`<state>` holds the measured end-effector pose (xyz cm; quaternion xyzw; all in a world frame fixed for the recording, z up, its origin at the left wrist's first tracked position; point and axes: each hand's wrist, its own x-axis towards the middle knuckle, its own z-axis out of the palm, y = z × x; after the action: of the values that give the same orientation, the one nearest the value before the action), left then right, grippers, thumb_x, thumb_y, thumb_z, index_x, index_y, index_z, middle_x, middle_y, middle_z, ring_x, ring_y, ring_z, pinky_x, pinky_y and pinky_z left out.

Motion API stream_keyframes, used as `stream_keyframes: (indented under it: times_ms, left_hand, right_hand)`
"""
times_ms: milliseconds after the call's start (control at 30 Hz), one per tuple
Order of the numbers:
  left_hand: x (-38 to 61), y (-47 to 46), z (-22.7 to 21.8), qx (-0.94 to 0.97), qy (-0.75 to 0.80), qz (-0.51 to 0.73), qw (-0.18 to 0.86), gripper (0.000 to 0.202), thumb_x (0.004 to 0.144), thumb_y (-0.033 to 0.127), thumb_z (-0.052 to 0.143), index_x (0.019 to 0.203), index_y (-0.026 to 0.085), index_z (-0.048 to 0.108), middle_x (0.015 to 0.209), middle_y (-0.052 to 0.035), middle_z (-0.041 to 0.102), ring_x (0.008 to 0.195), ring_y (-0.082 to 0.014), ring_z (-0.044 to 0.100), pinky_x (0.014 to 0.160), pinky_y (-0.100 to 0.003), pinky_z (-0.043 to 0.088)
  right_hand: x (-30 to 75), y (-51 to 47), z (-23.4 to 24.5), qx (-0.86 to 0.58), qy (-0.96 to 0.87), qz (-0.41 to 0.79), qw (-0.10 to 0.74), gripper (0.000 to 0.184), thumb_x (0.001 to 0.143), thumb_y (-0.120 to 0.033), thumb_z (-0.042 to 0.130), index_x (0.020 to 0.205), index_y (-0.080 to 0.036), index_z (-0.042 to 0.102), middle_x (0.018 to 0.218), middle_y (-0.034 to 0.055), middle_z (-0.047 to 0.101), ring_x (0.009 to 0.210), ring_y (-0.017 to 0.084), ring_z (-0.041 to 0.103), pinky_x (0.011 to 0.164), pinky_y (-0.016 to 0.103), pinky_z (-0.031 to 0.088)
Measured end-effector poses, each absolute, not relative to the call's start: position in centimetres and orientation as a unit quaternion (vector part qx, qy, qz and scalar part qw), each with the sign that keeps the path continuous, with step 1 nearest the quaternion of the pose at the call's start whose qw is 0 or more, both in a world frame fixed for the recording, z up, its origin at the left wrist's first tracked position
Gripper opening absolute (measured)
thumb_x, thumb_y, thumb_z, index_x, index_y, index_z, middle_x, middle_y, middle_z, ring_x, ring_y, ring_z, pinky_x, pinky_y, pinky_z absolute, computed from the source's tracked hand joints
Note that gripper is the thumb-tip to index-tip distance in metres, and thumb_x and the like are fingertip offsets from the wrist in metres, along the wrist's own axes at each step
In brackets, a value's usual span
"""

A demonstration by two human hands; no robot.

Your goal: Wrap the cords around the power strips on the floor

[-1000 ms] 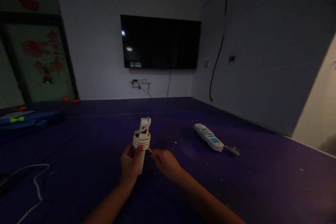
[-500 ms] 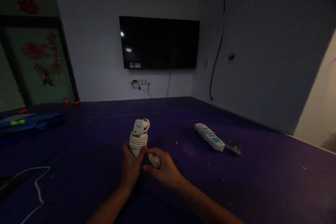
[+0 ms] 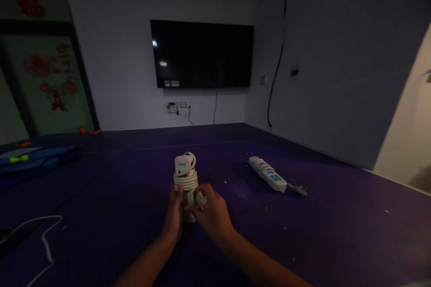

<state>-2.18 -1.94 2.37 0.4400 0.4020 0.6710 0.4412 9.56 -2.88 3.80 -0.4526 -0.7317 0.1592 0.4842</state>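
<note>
A white power strip (image 3: 183, 164) with its cord (image 3: 186, 181) wound around it stands roughly upright in front of me. My left hand (image 3: 175, 213) is closed around its lower left side, the thumb lying just below the coils. On the other side, my right hand (image 3: 214, 215) pinches a pale plug (image 3: 202, 201) close against the strip. Fingers partly cover the plug. To the right, a second white power strip (image 3: 268, 175) with blue sockets lies on the purple floor, its cord wrapped about one end and its plug (image 3: 297, 189) sticking out toward the right.
A loose white cable (image 3: 47, 242) curves across the floor at lower left. Farther back lie blue cloth (image 3: 55, 154) and small orange objects (image 3: 95, 132). A television (image 3: 202, 54) hangs on the far wall. A dark cable (image 3: 276, 71) hangs down the right wall. Small scraps dot the floor.
The held power strip has shifted slightly right, and more of its lower body shows. My right hand has brought the plug up against its side. The view has turned slightly.
</note>
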Motion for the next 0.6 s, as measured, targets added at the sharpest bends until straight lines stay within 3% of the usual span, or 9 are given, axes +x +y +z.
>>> stream_keyframes:
  times_ms: [100, 267, 433, 600]
  left_hand:
    - [-1.4, -2.8, 3.0, 0.408, 0.37, 0.666, 0.502, 0.064, 0.075, 0.061, 0.053, 0.122, 0.018, 0.049, 0.11, -0.0113, 0.065, 0.094, -0.0242, 0.065, 0.078, -0.036, 0.052]
    - [-1.2, -2.8, 2.8, 0.403, 0.376, 0.666, 0.502, 0.062, 0.067, 0.059, 0.063, 0.112, 0.017, 0.057, 0.102, -0.01, 0.069, 0.092, -0.024, 0.065, 0.08, -0.036, 0.051]
    - [-1.4, -2.5, 2.5, 0.445, 0.377, 0.648, 0.489, 0.057, 0.07, 0.053, 0.065, 0.115, 0.019, 0.057, 0.112, -0.0105, 0.066, 0.103, -0.0259, 0.061, 0.088, -0.039, 0.048]
    - [-1.5, -2.7, 2.2, 0.467, 0.365, 0.615, 0.52, 0.065, 0.076, 0.045, 0.062, 0.133, 0.02, 0.042, 0.127, -0.0106, 0.057, 0.114, -0.0241, 0.055, 0.097, -0.038, 0.043]
  right_hand:
    - [9.6, -2.5, 3.4, -0.467, -0.725, 0.133, 0.489, 0.026, 0.067, -0.02, 0.066, 0.09, -0.023, 0.053, 0.08, 0.0021, 0.066, 0.07, 0.019, 0.063, 0.061, 0.025, 0.043]
    - [10.1, -1.8, 3.2, -0.457, -0.714, 0.123, 0.516, 0.017, 0.073, -0.018, 0.055, 0.089, -0.023, 0.053, 0.078, 0.0018, 0.067, 0.069, 0.018, 0.063, 0.06, 0.024, 0.042]
    - [10.8, -1.0, 3.4, -0.446, -0.671, 0.184, 0.563, 0.015, 0.073, -0.019, 0.053, 0.088, -0.023, 0.054, 0.08, 0.002, 0.066, 0.07, 0.018, 0.063, 0.059, 0.025, 0.044]
    - [12.1, 1.0, 3.4, -0.446, -0.596, 0.263, 0.613, 0.019, 0.064, -0.026, 0.061, 0.081, -0.02, 0.056, 0.077, 0.0026, 0.064, 0.072, 0.018, 0.061, 0.065, 0.029, 0.047]
